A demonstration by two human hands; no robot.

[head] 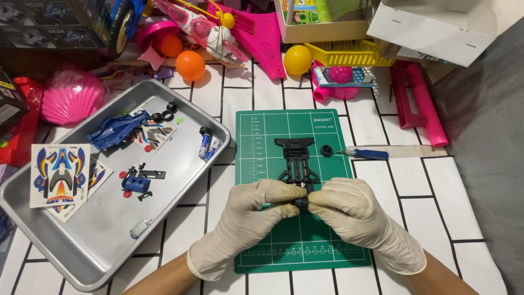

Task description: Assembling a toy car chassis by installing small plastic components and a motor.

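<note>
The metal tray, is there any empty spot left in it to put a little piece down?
Yes. The metal tray is bare along its near side, below the sticker sheet and the small blue part. Its far half is crowded with the blue car body, tyres and batteries.

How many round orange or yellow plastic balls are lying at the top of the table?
4, maybe more hidden in the clutter: orange ball above the metal tray, smaller orange ball left of it, yellow ball beside the yellow basket, small yellow ball on the pink toy.
</note>
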